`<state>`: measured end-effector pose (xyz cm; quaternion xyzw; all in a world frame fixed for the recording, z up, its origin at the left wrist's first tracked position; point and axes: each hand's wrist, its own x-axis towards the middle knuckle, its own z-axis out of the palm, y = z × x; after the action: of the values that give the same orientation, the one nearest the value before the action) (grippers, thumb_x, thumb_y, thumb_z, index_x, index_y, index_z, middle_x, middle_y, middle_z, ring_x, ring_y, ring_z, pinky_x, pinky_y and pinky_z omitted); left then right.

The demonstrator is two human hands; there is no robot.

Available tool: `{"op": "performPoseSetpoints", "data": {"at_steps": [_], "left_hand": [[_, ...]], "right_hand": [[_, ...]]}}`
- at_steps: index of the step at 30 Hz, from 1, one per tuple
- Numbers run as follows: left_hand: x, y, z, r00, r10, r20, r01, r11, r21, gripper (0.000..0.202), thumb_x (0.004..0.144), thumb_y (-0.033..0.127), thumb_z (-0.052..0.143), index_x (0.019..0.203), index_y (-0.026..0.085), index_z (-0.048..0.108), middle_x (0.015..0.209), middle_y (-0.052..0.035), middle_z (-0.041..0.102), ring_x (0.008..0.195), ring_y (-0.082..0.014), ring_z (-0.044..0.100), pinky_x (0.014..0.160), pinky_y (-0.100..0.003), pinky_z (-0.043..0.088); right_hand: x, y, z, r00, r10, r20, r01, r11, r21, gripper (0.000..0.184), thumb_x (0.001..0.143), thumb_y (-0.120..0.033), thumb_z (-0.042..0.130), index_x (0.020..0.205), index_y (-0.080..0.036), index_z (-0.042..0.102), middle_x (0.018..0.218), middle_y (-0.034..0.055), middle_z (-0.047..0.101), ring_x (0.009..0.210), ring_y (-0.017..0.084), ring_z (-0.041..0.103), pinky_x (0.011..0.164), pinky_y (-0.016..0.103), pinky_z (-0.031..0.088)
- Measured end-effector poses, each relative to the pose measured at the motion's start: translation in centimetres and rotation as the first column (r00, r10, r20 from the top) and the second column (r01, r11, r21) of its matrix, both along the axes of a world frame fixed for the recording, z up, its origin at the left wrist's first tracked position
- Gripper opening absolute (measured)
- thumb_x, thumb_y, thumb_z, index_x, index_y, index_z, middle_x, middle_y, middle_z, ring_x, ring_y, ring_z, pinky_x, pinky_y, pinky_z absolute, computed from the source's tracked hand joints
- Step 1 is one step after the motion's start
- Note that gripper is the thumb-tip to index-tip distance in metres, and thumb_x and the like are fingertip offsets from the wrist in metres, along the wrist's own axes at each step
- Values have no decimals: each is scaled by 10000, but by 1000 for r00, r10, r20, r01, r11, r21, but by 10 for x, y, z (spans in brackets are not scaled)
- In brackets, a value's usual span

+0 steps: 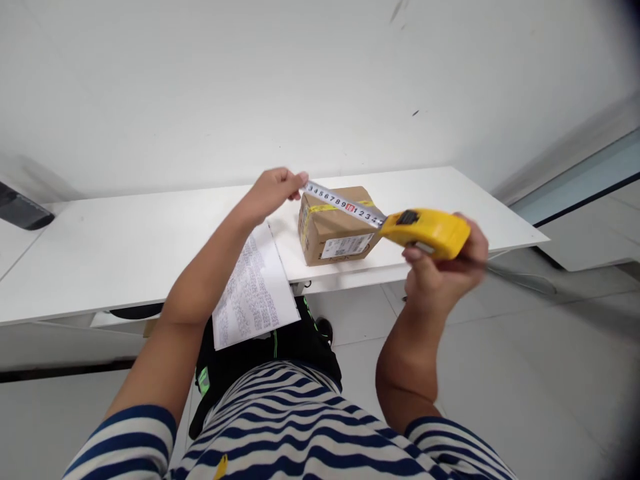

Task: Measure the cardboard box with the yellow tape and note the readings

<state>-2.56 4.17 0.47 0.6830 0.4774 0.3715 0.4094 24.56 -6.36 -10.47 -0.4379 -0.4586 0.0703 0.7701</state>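
My right hand (440, 273) is wrapped round the yellow case of a tape measure (430, 230), held up to the right of a cardboard box. Between my left thumb and fingers is pinched the end of its silver blade (345, 203); my left hand (275, 190) is at the box's upper left. The blade stretches above the box top, with numbers and a red 10 mark showing. Brown and taped in yellow, the cardboard box (320, 243) sits on the white table and has a white label on its front side. Whether the blade touches the box, I cannot tell.
Handwritten sheets of paper (260, 293) lie left of the box, overhanging the front edge of the white table (125, 247). A black object (25, 208) stands at the far left. Behind the table rises a white wall (250, 87).
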Motion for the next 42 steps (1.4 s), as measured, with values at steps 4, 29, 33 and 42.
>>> {"op": "performPoseSetpoints", "data": {"at_steps": [4, 29, 33, 42], "left_hand": [[29, 46, 18, 986, -96, -133, 107, 992, 72, 329, 1027, 463, 584, 852, 186, 615, 882, -78, 681, 888, -175, 633, 913, -358, 473], [84, 47, -32, 934, -49, -353, 197, 897, 396, 249, 956, 388, 653, 835, 216, 519, 1043, -65, 679, 934, -188, 601, 855, -344, 445], [91, -13, -16, 955, -271, -119, 294, 917, 270, 279, 906, 427, 727, 858, 219, 547, 1006, -53, 696, 921, -173, 623, 832, -339, 481], [91, -14, -17, 783, -195, -591, 436, 849, 298, 550, 977, 644, 512, 1233, 195, 699, 1396, -167, 671, 1400, -387, 531, 1203, -585, 356]], "right_hand": [[-51, -29, -24, 871, -341, 353, 282, 937, 207, 588, 697, -586, 908, 1115, -248, 670, 998, 57, 599, 931, 247, 646, 782, 448, 617], [-74, -6, -37, 953, -229, 196, 267, 943, -198, 466, 816, -532, 787, 1166, -228, 737, 1074, 55, 563, 990, 213, 634, 885, 411, 606], [-70, -9, -50, 931, -297, 215, 317, 946, -67, 564, 841, -561, 767, 1291, -232, 678, 1168, 106, 580, 1136, 283, 647, 1016, 531, 583], [-63, -16, -49, 909, -399, 125, 403, 915, -5, 624, 816, -644, 771, 1246, -217, 625, 1187, 139, 636, 1168, 323, 655, 1063, 604, 551]]}}
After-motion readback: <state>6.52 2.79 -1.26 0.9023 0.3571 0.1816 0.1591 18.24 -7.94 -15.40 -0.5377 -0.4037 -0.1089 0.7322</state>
